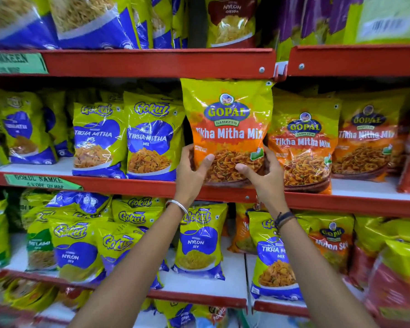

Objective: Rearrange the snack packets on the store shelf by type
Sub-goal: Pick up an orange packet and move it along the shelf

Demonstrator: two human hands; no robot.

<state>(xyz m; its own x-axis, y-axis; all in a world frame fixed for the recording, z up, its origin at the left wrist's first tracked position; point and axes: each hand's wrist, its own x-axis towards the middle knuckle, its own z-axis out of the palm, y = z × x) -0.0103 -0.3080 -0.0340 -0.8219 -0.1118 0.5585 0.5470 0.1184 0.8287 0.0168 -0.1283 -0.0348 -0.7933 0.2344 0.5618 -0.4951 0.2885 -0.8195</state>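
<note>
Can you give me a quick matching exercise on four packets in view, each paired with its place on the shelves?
Things:
1. Gopal Tikha Mitha Mix packet
2. Gokul Nylon Sev packet
3. Nylon Chevda packet
4. Gokul Tikha Mitha Mix packet

Places:
A. top shelf, above the held packet
B. middle shelf, left of the held packet
C. gripped by the left hand and right hand
D. lower shelf, between the two forearms

Pairs: 1-C, 2-D, 3-A, 4-B
</note>
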